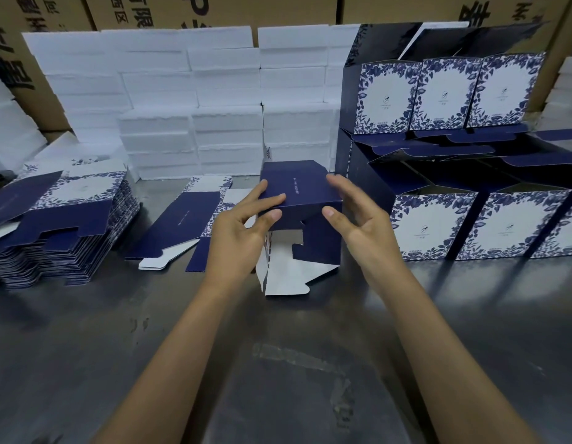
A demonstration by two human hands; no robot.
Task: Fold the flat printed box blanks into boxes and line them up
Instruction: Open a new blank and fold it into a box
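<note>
**Navy box half-formed at centre frame**

Navy-blue half-folded box [299, 200] at the centre of the frame, raised on end above the grey metal surface [278, 363], white inner flaps hanging open at its lower edge and touching the surface. Left hand [238, 230] just left of centre, thumb and forefinger curled and pinching the box's near left corner. Right hand [358, 216] just right of centre, fingers spread and lightly bent, thumb tip against the front right edge, fingertips over the top right edge; probably only steadying rather than gripping, though contact at the far fingertips hard to judge.

Single flat blank [188, 222] lying left of the box, navy side up, floral border at its far end, touching the surface. Tall stack of flat blanks [60, 232] at the left edge of the frame, top sheet skewed.

Finished boxes [483, 225] lined up at right, white fronts with blue leaf borders facing the camera, top flaps open; second tier of the same boxes [444, 94] stacked above in the upper right.

White foam blocks [188, 100] piled along the back, upper centre. Brown cartons [214, 9] with dark printed characters behind them across the top of the frame.
</note>
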